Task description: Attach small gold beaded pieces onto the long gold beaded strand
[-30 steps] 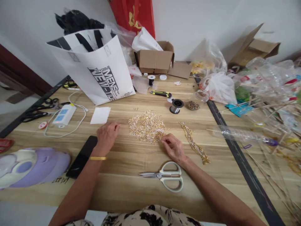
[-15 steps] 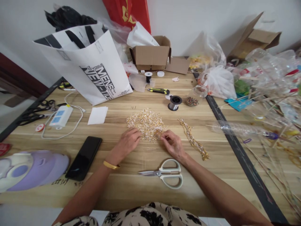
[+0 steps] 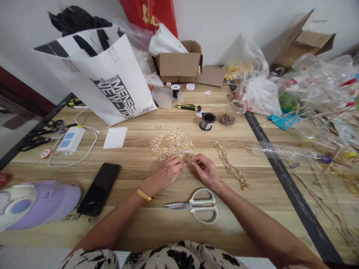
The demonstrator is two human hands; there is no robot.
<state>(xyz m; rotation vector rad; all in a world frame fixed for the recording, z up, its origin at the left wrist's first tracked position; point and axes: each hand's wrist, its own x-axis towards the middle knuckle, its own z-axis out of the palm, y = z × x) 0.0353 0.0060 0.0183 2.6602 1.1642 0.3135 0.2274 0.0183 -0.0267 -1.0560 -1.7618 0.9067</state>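
A loose heap of small gold and silvery beaded pieces lies on the wooden table. At its near edge is my left hand, fingers pinched together; what lies between the tips is too small to make out. My right hand is at the heap's right edge, thumb and forefinger closed, and their hold is also too small to name. To the right of that hand rests a bundle of beaded strands. White-handled scissors lie just below both hands, blades pointing left.
Behind the heap are a wire spool, a utility knife and a jar of beads. A phone, a power strip and a white paper bag stand or lie left. Plastic bottles and sticks crowd the right.
My left hand has moved right along the near edge of the heap, closer to my right hand. The right hand has stayed almost in place.
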